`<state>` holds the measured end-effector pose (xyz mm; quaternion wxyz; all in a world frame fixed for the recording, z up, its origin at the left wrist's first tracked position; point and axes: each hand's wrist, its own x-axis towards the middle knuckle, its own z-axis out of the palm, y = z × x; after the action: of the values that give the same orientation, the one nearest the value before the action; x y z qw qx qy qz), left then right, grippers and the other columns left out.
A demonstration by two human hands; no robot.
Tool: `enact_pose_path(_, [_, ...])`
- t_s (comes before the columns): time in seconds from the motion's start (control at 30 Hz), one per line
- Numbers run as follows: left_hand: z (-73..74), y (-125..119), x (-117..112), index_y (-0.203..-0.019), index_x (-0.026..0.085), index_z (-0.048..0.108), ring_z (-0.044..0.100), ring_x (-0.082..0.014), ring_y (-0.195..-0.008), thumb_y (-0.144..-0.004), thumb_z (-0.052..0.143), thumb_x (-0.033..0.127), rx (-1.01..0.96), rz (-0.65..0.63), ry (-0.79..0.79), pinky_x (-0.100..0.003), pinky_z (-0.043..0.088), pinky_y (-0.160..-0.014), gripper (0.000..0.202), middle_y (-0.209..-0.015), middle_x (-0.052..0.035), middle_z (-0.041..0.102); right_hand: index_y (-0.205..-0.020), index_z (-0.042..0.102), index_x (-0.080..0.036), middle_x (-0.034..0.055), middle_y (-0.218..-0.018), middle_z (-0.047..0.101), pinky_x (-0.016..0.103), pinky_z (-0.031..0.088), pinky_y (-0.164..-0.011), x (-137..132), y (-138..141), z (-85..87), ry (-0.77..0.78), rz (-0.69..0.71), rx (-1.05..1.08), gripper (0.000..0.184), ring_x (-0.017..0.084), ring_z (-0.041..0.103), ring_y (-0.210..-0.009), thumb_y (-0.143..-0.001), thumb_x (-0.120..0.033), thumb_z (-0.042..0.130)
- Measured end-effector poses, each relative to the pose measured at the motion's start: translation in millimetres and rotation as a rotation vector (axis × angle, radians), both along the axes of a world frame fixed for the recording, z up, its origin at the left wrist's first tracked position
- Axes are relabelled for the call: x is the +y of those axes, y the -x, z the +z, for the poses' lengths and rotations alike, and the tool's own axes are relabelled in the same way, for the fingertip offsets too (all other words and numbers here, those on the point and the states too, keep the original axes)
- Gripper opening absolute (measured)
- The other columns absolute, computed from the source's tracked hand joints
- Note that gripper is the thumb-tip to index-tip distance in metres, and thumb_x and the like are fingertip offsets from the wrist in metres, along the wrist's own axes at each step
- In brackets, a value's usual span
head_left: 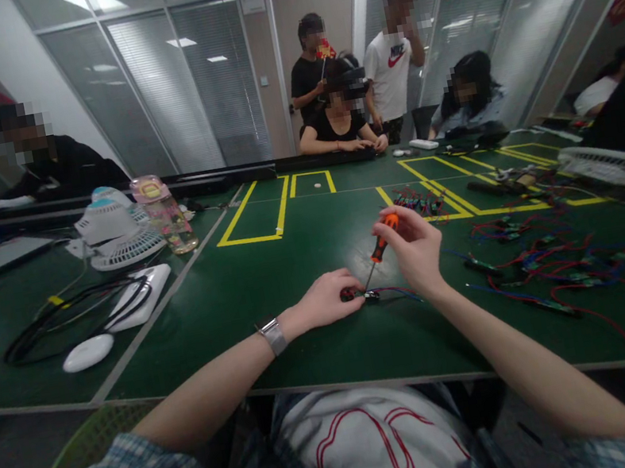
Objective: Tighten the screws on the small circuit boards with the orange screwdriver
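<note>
My right hand (pixel 415 248) is closed round a small screwdriver (pixel 379 242) with an orange and black handle, held tilted with its tip down. The tip meets a small black part with red and blue wires (pixel 373 296) lying on the green table (pixel 274 289). My left hand (pixel 327 300), a metal watch on its wrist, pinches that part against the table from the left. Both hands work close together near the table's front middle.
A tangle of red and blue wired parts (pixel 541 262) lies to the right. At left are a white fan (pixel 112 233), a pink-lidded bottle (pixel 163 212), black cables (pixel 78 312) and a white puck (pixel 88 352). Several people are at the far edge. A green basket (pixel 85 452) stands below left.
</note>
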<state>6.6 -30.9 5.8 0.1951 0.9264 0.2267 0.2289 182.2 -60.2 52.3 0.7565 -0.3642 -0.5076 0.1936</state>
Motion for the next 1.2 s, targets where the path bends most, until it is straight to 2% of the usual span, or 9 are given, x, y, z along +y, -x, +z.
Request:
enact_pose_path(0.13, [-0.5, -0.2, 0.4, -0.098, 0.015, 0.073, 0.062, -0.0148, -0.082, -0.087, 0.065, 0.026, -0.007, -0.005, 0.015, -0.024, 0.047, -0.076, 0.018, -0.093, -0.0049, 0.065, -0.092, 0.073, -0.024, -0.0018, -0.078, 0.066, 0.029, 0.052, -0.066, -3.5, -1.0, -1.6, -0.075, -0.090, -0.114, 0.017, 0.013, 0.064, -0.069, -0.075, -0.023, 0.076])
enact_pose_path(0.2, [-0.5, -0.4, 0.7, -0.098, 0.015, 0.073, 0.063, -0.0149, -0.082, -0.087, 0.065, 0.026, -0.010, -0.012, 0.021, -0.024, 0.047, -0.077, 0.017, -0.094, -0.0052, 0.066, -0.098, 0.073, -0.024, -0.0001, -0.082, 0.068, 0.029, 0.053, -0.064, -5.5, -1.5, -1.9, -0.087, -0.055, -0.164, 0.014, 0.013, 0.066, -0.069, -0.086, -0.028, 0.065])
enact_pose_path(0.3, [-0.1, -0.7, 0.8, -0.096, 0.014, 0.073, 0.063, -0.0150, -0.083, -0.087, 0.065, 0.025, -0.012, -0.017, 0.025, -0.024, 0.048, -0.078, 0.016, -0.094, -0.0053, 0.066, -0.105, 0.071, -0.024, 0.0037, -0.094, 0.073, 0.030, 0.056, -0.069, -8.2, -1.3, -1.0, -0.097, 0.041, -0.188, 0.023, 0.015, 0.071, -0.076, -0.096, -0.030, 0.050])
enact_pose_path(0.4, [0.4, -0.8, 0.5, -0.096, 0.014, 0.073, 0.063, -0.0148, -0.083, -0.087, 0.065, 0.025, -0.015, -0.018, 0.025, -0.023, 0.048, -0.077, 0.016, -0.094, -0.0053, 0.066, -0.107, 0.069, -0.023, 0.0047, -0.100, 0.074, 0.031, 0.057, -0.069, -9.4, -0.9, 1.3, -0.079, 0.093, -0.169, 0.021, 0.015, 0.072, -0.074, -0.095, -0.030, 0.052])
enact_pose_path(0.6, [0.8, -0.4, -0.3, -0.097, 0.014, 0.073, 0.062, -0.0147, -0.082, -0.087, 0.065, 0.025, -0.010, -0.017, 0.014, -0.024, 0.047, -0.076, 0.017, -0.092, -0.0048, 0.066, -0.105, 0.070, -0.024, 0.0021, -0.088, 0.071, 0.029, 0.056, -0.067, -6.4, -3.8, 3.7, -0.024, 0.102, -0.150, 0.018, 0.014, 0.070, -0.071, -0.092, -0.031, 0.059])
enact_pose_path(0.8, [0.4, 0.0, -0.2, -0.097, 0.015, 0.073, 0.062, -0.0150, -0.083, -0.086, 0.066, 0.026, 0.000, -0.001, 0.009, -0.024, 0.047, -0.076, 0.017, -0.093, -0.0048, 0.065, -0.091, 0.072, -0.027, -0.0027, -0.082, 0.063, 0.024, 0.050, -0.064, 1.3, -7.8, -1.1, 0.001, 0.121, -0.104, 0.011, 0.010, 0.061, -0.068, -0.081, -0.029, 0.073])
enact_pose_path(0.9, [0.1, -0.1, -0.1, -0.097, 0.014, 0.073, 0.062, -0.0151, -0.082, -0.086, 0.066, 0.025, -0.004, -0.007, 0.010, -0.024, 0.047, -0.076, 0.017, -0.093, -0.0049, 0.065, -0.094, 0.073, -0.027, -0.0020, -0.082, 0.064, 0.025, 0.051, -0.069, 4.7, -9.7, -4.0, 0.007, 0.207, -0.049, 0.011, 0.011, 0.063, -0.072, -0.086, -0.033, 0.068])
enact_pose_path(1.03, [0.5, -0.2, -0.3, -0.095, 0.015, 0.072, 0.062, -0.0147, -0.083, -0.087, 0.066, 0.025, -0.010, -0.011, 0.018, -0.024, 0.047, -0.076, 0.015, -0.092, -0.0045, 0.066, -0.101, 0.073, -0.026, 0.0025, -0.097, 0.072, 0.032, 0.053, -0.079, 4.6, -9.6, -3.3, -0.003, 0.329, 0.016, 0.019, 0.016, 0.069, -0.083, -0.092, -0.035, 0.058])
enact_pose_path(1.2, [1.3, -0.3, -0.3, -0.095, 0.015, 0.072, 0.062, -0.0147, -0.082, -0.087, 0.065, 0.026, -0.003, -0.008, 0.022, -0.023, 0.047, -0.076, 0.015, -0.092, -0.0046, 0.066, -0.104, 0.071, -0.026, 0.0029, -0.093, 0.074, 0.035, 0.055, -0.078, 2.5, -9.5, -1.3, 0.041, 0.326, 0.004, 0.020, 0.018, 0.071, -0.082, -0.089, -0.036, 0.063])
